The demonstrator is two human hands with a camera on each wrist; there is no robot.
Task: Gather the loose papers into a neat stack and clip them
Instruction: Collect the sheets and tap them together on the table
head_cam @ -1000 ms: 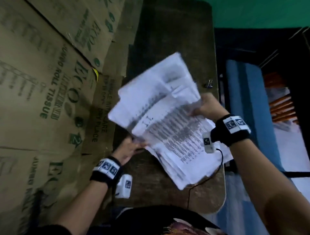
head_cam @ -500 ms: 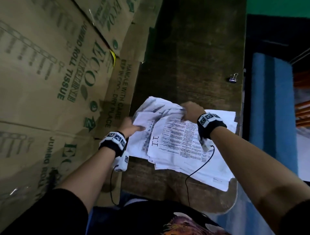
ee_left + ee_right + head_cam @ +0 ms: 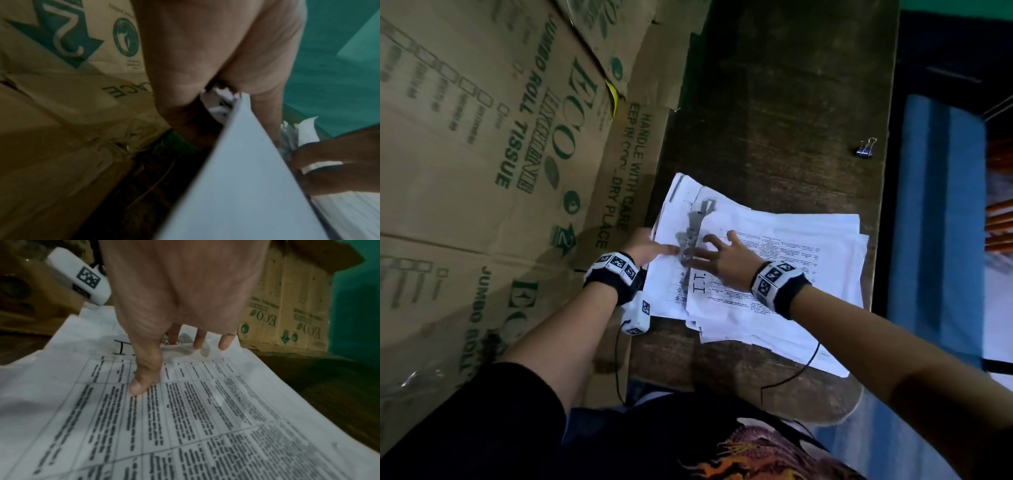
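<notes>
A messy pile of printed white papers [image 3: 791, 246] lies fanned out on the dark wooden table [image 3: 774, 102]. My right hand [image 3: 717, 255] rests on top of the pile with its fingers spread and straight. In the right wrist view its thumb [image 3: 141, 382] presses on the top sheet [image 3: 205, 418]. My left hand [image 3: 645, 248] is at the pile's left edge, thumb on top, fingers hidden beneath. In the left wrist view a sheet [image 3: 246, 186] runs into the fold of that hand [image 3: 216, 48]. A small black binder clip [image 3: 865, 149] lies apart, near the table's right edge.
Large brown cardboard boxes [image 3: 482, 154] stand tight against the table's left side. On the right the table ends and a blue surface [image 3: 935, 222] lies lower down. The far half of the table is bare wood. Wrist-camera cables hang over the near edge.
The papers, held up in the air a second ago, now lie on the table. My right hand has let go of their top edge and spread flat on the pile.
</notes>
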